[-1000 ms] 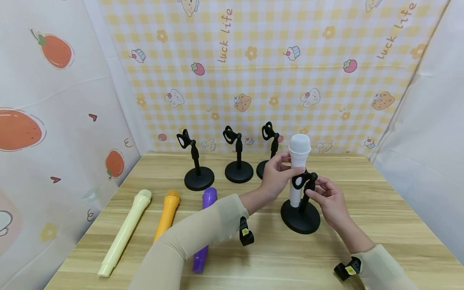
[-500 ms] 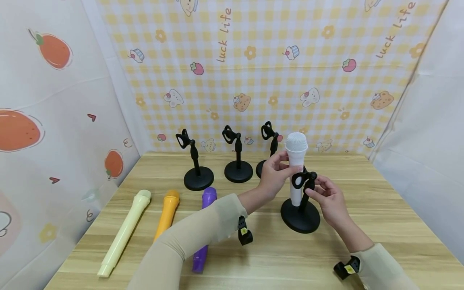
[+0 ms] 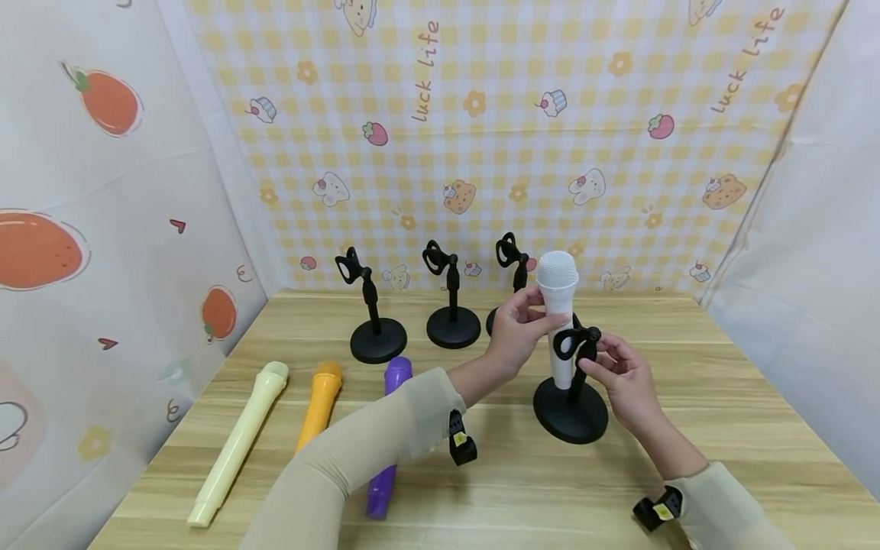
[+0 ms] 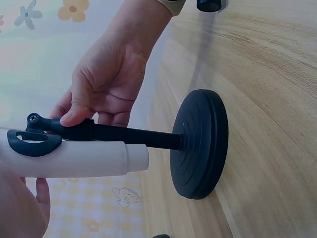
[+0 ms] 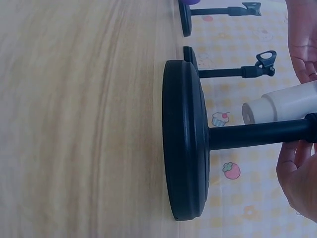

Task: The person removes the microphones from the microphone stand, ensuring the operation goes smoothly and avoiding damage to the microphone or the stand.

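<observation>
My left hand grips a white microphone by its upper handle, fingers and thumb round it. The microphone stands nearly upright with its lower end above the base, and its handle passes through the clip of a black microphone stand. In the left wrist view the clip's loop lies against the white handle. My right hand pinches the stand's post just below the clip, from the right. The right wrist view shows the round base flat on the table.
Three more black stands, the left, the middle and one partly behind my left hand, stand at the back. Cream, orange and purple microphones lie at the left; my left sleeve partly covers the latter two.
The white microphone's head has tipped slightly to the left, and my left hand has moved a little with it. My right hand and the stand have stayed in place.
</observation>
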`<state>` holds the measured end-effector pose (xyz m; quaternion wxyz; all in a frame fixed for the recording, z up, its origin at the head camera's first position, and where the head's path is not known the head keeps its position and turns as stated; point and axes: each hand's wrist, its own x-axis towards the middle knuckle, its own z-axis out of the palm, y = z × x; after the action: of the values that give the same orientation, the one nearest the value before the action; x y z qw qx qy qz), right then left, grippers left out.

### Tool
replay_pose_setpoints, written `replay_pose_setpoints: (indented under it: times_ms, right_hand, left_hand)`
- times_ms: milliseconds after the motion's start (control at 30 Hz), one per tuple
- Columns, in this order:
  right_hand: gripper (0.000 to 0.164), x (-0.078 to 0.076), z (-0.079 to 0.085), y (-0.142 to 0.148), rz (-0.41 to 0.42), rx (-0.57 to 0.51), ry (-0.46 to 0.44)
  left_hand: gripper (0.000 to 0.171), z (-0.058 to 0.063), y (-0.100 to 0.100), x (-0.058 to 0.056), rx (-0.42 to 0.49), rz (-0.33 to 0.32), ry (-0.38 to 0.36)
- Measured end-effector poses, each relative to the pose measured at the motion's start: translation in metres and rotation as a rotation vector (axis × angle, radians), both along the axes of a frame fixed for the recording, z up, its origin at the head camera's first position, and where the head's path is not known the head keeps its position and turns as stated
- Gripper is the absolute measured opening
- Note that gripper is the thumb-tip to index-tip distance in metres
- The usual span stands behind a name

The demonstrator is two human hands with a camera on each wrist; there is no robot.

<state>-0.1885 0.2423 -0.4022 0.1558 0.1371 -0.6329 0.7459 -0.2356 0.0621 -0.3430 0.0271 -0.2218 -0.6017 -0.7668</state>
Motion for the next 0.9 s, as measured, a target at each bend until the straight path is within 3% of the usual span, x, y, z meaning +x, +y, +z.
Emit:
replay_pose_setpoints:
  times_ms: [267, 900]
  right_hand:
    - [0.036, 0.0006, -0.0013, 0.0009, -0.008, -0.003, -0.002]
    - [0.038, -0.0019, -0.0019, -0.0002, 0.019, -0.025, 0.017]
  left_hand:
    - [0.034, 0.0019, -0.0007, 0.0013, 0.031, -0.008, -0.040]
    - [0.034, -0.0010, -0.0037, -0.0025, 0.056, -0.013, -0.047]
